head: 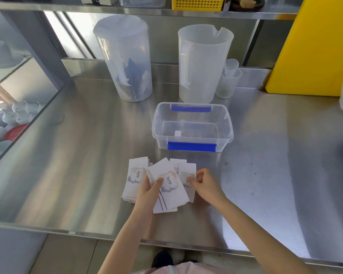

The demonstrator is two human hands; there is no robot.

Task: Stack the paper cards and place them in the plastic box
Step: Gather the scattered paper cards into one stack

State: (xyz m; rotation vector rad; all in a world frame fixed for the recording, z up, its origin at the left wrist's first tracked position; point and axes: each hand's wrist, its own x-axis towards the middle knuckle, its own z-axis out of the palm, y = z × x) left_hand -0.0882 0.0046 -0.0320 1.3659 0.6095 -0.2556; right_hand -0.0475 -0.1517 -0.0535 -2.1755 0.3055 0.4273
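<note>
near the front edge of the steel tabletop (87, 119), the left hand (149, 192) held a fanned bunch of paper cards (169, 187), thumb pressed on top. the right hand (205, 183) pinched the edge of a loose card (187, 175) lying just beside the bunch. another small pile of cards (135, 177) lay on the tabletop to the left. the clear plastic box (192, 126) stood open and near empty just behind. the bunch looked uneven, so cards could slip from the loose fan, and thin cards lying flat on smooth steel might resist picking.
</note>
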